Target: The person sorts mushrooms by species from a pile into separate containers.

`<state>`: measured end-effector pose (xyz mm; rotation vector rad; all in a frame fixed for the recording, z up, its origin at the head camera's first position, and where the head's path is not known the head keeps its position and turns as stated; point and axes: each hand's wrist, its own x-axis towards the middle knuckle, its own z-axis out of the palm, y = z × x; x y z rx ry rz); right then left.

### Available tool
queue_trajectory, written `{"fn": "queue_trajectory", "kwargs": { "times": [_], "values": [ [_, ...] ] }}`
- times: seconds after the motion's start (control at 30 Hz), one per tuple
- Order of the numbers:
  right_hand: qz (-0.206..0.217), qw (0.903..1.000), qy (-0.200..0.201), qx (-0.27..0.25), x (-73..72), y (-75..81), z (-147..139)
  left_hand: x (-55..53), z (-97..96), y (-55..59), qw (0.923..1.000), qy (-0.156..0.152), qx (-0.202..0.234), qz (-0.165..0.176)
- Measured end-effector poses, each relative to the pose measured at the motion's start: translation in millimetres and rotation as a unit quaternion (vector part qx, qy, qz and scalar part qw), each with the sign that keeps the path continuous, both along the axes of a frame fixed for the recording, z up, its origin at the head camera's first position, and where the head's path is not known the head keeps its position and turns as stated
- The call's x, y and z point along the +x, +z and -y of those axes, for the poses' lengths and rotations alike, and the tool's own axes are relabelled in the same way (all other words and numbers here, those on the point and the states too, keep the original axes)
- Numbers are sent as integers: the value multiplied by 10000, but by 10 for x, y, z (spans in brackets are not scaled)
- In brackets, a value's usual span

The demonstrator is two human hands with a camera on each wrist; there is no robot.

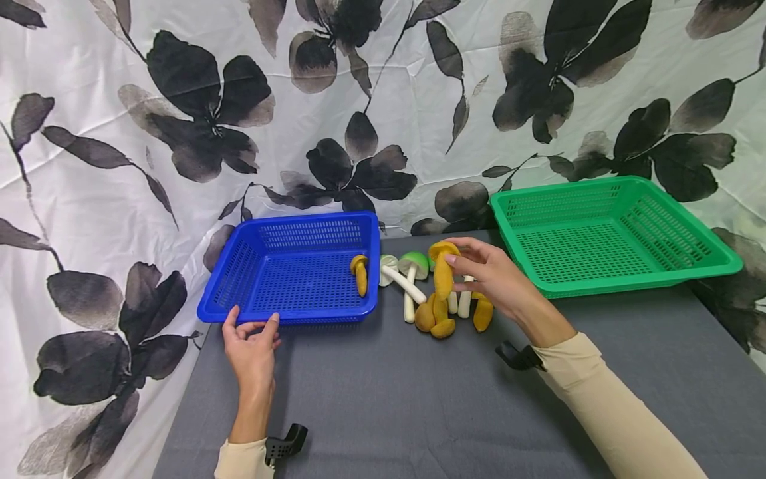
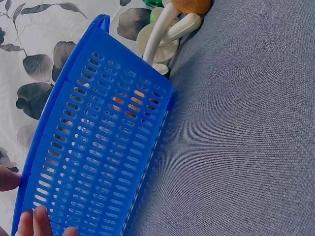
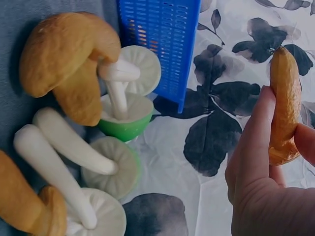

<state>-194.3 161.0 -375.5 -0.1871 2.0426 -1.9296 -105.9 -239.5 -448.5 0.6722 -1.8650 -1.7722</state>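
Observation:
My right hand (image 1: 493, 276) pinches a yellow-brown toy mushroom (image 1: 443, 273) by its stem between thumb and fingers, cap up, over the pile. In the right wrist view the stem (image 3: 285, 108) shows between the fingertips. Below lie more brown mushrooms (image 3: 59, 59) and several white-stemmed ones with green caps (image 1: 414, 264). At the front rim of the blue basket (image 1: 287, 317), my left hand (image 1: 251, 349) holds on, one finger over the rim and others against the slotted outer wall (image 2: 93, 142). One brown mushroom (image 1: 362, 276) lies inside that basket, at its right.
A green basket (image 1: 616, 283) stands at the back right on the grey tabletop (image 1: 395, 399). The pile lies between the two baskets. Behind them hangs a white cloth (image 1: 431, 120) with dark flowers.

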Motion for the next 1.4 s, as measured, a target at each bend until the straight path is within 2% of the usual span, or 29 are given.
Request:
{"fn": "queue_trajectory", "kwargs": {
  "times": [0.33, 0.77, 1.03, 1.4],
  "values": [
    [19, 9997, 61, -226, -119, 83, 154, -6, 7, 28, 9999, -14, 35, 113],
    [194, 9994, 127, -249, -296, 183, 433, -6, 4, 11, 10000, 7, 21, 10],
    [304, 9982, 238, -469, -372, 233, 614, 1, 5, 8, 10000, 8, 28, -30],
    [377, 9968, 414, -576, -494, 233, 822, -15, 0, 17, 9999, 79, 122, -12]
  ]
}}
